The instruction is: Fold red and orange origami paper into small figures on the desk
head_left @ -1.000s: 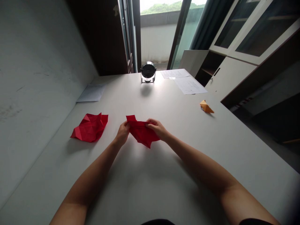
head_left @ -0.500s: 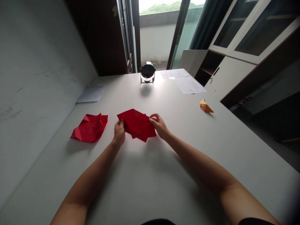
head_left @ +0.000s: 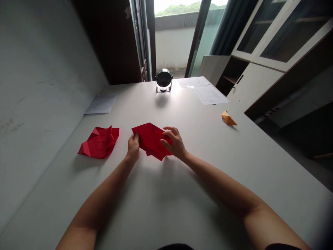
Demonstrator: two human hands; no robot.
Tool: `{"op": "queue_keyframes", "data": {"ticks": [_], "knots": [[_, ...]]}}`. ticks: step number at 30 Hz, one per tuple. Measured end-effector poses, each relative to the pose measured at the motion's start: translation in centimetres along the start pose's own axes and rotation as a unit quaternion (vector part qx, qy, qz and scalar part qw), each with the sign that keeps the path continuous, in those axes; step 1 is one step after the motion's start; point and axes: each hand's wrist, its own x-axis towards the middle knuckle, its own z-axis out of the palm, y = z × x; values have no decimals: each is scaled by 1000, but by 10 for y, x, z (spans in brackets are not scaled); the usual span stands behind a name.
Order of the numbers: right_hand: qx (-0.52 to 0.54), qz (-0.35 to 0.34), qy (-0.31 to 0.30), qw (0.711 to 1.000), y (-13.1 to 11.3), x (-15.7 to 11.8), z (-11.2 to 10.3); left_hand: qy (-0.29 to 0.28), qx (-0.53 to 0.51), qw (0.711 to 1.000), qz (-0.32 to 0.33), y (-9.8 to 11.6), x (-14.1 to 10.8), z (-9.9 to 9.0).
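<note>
A folded sheet of red paper (head_left: 151, 139) is held just above the white table, its lower edge jagged with folded points. My left hand (head_left: 133, 146) pinches its left end, thumb on top and fingers underneath. Over the right end of the paper, my right hand (head_left: 174, 141) has its thumb and fingers apart and covers that corner. Whether its fingertips touch the paper I cannot tell. To the left lies a second piece of red paper (head_left: 100, 141), creased and crumpled, apart from both hands.
A small orange folded-paper piece (head_left: 228, 118) lies at the right. White sheets (head_left: 208, 94) are at the back right, and more papers (head_left: 101, 103) lie by the left wall. A round black lamp-like device (head_left: 163, 80) on a metal stand is at the table's (head_left: 166, 215) far edge.
My right hand has loosened its pinch on the paper's right corner and moved over it with fingers spread. The paper has tilted and shifted slightly; my left hand keeps its hold.
</note>
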Motion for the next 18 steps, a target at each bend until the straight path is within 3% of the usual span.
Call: {"op": "queue_keyframes", "data": {"ticks": [3,6,11,15,18], "knots": [[-7,21,3,1000,0,1,2,-17,16,1000,2,0,-2,0],[74,95,48,992,7,5,3,-24,32,999,3,2,-3,0],[270,270,79,921,27,12,-3,-53,67,996,29,7,-10,2],[280,306,92,905,38,13,-5,-33,154,979,133,15,-21,3],[263,305,104,910,44,12,-6,-26,251,933,258,23,-26,3]]}}
